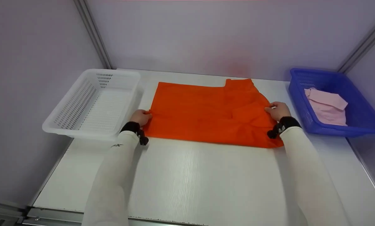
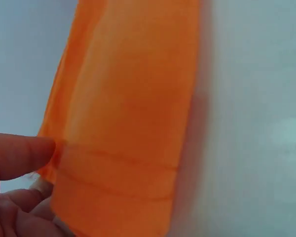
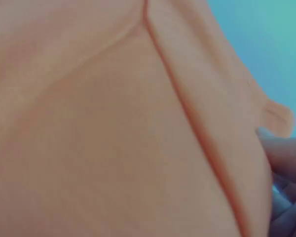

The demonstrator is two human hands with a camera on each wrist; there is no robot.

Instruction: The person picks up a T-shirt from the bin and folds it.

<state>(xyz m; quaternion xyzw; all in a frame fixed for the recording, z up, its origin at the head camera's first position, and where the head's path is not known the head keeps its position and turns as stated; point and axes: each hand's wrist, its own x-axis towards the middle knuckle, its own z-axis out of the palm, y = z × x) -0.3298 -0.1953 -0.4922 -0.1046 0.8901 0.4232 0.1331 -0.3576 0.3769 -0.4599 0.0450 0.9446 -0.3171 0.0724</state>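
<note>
An orange shirt (image 1: 193, 113) lies folded lengthwise, with a sleeve (image 1: 239, 83) sticking out at its far right. At the left end, my left hand (image 1: 141, 117) pinches the hem between thumb and fingers. The left wrist view shows the thumb (image 2: 27, 154) on top of the cloth and a line of stitching across the hem. My right hand (image 1: 279, 110) pinches the shirt's right edge, where the fabric is wrinkled. In the right wrist view a long crease runs down the cloth (image 3: 113, 123), and the fingers (image 3: 286, 153) at its edge are partly out of frame.
To the left stands a white perforated basket (image 1: 90, 133) with nothing in it. A blue basket (image 1: 360, 130) on the right holds a folded pink garment (image 1: 328, 106). Pale panels close in the white table (image 1: 206, 179) at the back and sides.
</note>
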